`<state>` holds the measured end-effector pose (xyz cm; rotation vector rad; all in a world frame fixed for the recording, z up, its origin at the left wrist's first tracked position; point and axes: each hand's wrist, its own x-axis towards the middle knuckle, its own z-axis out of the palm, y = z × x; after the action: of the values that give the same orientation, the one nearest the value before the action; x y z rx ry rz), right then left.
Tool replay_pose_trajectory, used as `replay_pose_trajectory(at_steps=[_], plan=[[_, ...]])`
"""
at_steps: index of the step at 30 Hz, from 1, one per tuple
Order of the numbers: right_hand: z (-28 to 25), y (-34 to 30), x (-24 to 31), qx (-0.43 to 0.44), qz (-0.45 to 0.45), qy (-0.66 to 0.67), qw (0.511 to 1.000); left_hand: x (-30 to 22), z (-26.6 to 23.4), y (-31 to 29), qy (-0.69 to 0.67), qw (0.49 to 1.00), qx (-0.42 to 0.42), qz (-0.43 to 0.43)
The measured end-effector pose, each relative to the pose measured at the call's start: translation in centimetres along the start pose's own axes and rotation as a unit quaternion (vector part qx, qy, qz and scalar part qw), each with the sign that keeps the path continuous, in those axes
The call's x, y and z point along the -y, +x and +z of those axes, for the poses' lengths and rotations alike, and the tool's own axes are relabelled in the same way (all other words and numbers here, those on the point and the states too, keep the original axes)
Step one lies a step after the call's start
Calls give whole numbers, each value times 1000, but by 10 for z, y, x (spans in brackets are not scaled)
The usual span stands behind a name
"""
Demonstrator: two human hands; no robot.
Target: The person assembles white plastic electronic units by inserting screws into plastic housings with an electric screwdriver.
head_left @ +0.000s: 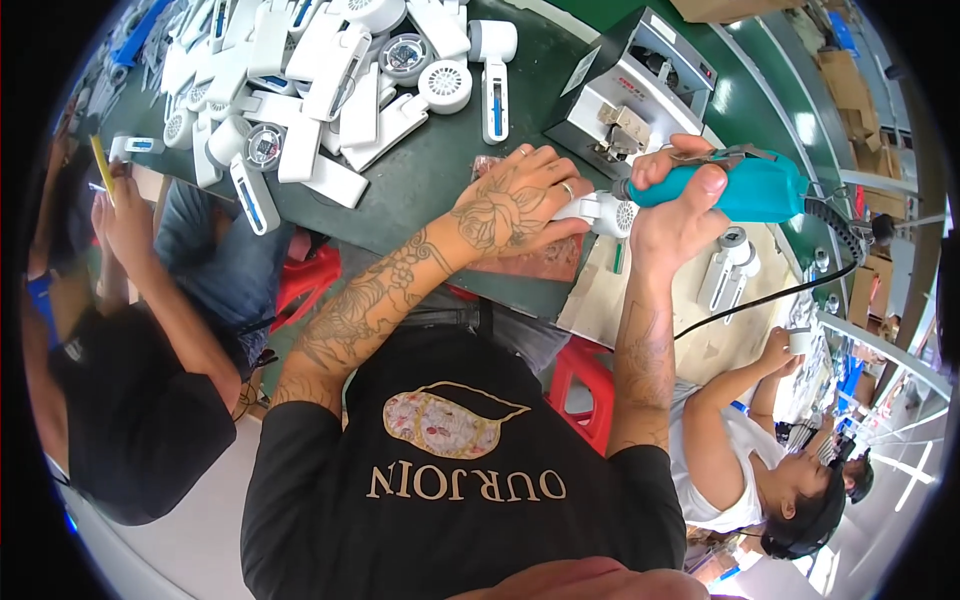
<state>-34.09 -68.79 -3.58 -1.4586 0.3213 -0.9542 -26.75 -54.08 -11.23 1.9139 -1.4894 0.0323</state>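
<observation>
My left hand holds a small white handheld fan down at the bench edge, its fingers curled over the handle. The fan's round slotted head points to the right. My right hand grips a teal electric screwdriver, held level with its tip toward the fan. Whether the bit touches a screw is hidden by the fingers. A reddish mat lies under the left hand. From the screwdriver's rear end a black cable curves down and back to the left.
White fan housings lie heaped at the far left. A boxy screw feeder stands just beyond my right hand. More white fans rest on cardboard at the right. A co-worker sits at left, another at right. Red stools stand below the bench.
</observation>
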Motion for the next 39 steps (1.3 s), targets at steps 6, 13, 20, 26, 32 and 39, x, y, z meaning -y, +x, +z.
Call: replay_pose_trajectory(at_steps=[6, 13, 20, 26, 32, 39], plan=[[-1, -7, -4, 25, 2, 4, 1000, -1, 1, -3, 2, 1000, -7, -2], [-1, -13, -16, 16, 6, 45, 999, -5, -2, -1, -5, 1000, 1, -12], [4, -11, -15, 35, 14, 31, 999, -4, -5, 0, 11, 999, 46, -28], [9, -2, -1, 8, 26, -65, 998, -1, -3, -4, 0, 1000, 17, -15], [18, 34, -16, -2, -100, -16, 995, -3, -2, -6, -15, 1000, -9, -7], [18, 22, -31, 25, 10, -74, 997, -1, -1, -2, -21, 999, -4, -25]])
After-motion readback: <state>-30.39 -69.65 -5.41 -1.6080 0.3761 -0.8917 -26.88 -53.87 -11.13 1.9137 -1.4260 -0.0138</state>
